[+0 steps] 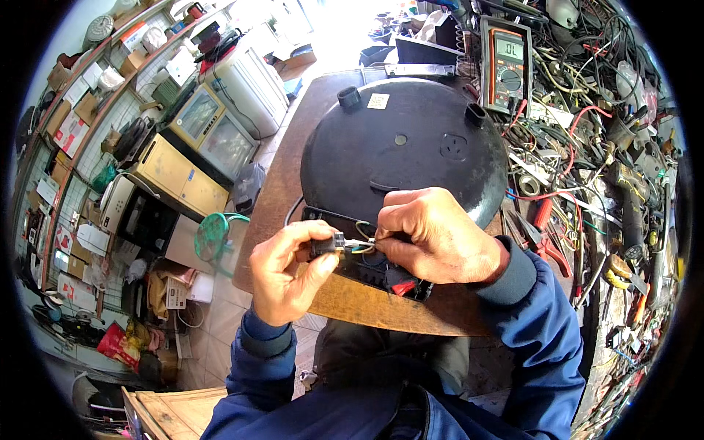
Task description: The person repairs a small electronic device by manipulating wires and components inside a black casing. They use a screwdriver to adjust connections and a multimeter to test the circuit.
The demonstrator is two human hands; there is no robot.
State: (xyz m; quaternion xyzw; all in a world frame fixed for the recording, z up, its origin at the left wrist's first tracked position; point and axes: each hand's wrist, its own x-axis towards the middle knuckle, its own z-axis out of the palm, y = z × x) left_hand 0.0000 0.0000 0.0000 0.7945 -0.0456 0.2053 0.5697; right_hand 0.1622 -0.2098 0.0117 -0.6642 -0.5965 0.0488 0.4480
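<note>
My left hand (287, 270) pinches a small black component (321, 246) with a metal end between thumb and fingers. Thin light-coloured wires (355, 244) run from it to my right hand (427, 236), whose thumb and index finger are closed on them. Both hands are over an open black housing (396, 289) with more wires and a red part inside. It lies at the near side of a large round black appliance (402, 154) resting on a worn wooden table (271, 205); my fingers hide part of the housing.
To the right, a multimeter (506, 66) lies among tangled leads, pliers (551, 253) and heaped tools (623, 198). At left stand shelves (73, 158) of boxes, old appliances (180, 176) and a green fan guard (213, 238). A wooden cabinet (169, 411) is at lower left.
</note>
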